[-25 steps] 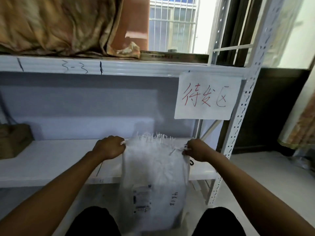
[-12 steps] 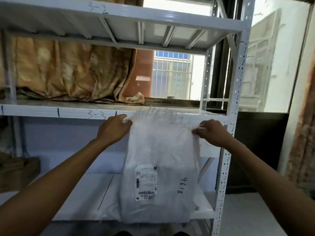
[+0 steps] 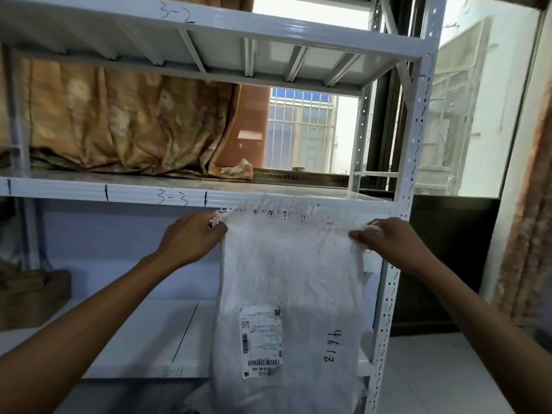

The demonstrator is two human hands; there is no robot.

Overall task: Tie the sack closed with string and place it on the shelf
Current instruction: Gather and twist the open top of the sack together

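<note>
A white woven sack [image 3: 286, 279] hangs in front of the white metal shelf rack, its frayed top edge level with the shelf board marked 3-3 [image 3: 134, 192]. It carries a printed shipping label and the handwritten number 4618. My left hand [image 3: 191, 237] grips the sack's top left corner. My right hand [image 3: 385, 240] pinches the top right corner. The sack's mouth is stretched flat between both hands. No string shows in the head view.
A crumpled tan cloth [image 3: 119, 124] lies on the 3-3 shelf at the left. A lower shelf board [image 3: 134, 339] sits behind the sack, with a brown box [image 3: 33, 297] at its left end. The perforated upright post [image 3: 409, 180] stands right of the sack.
Both hands have lifted the sack from near the lower shelf up to the level of the 3-3 shelf. The view has tilted upward with it.
</note>
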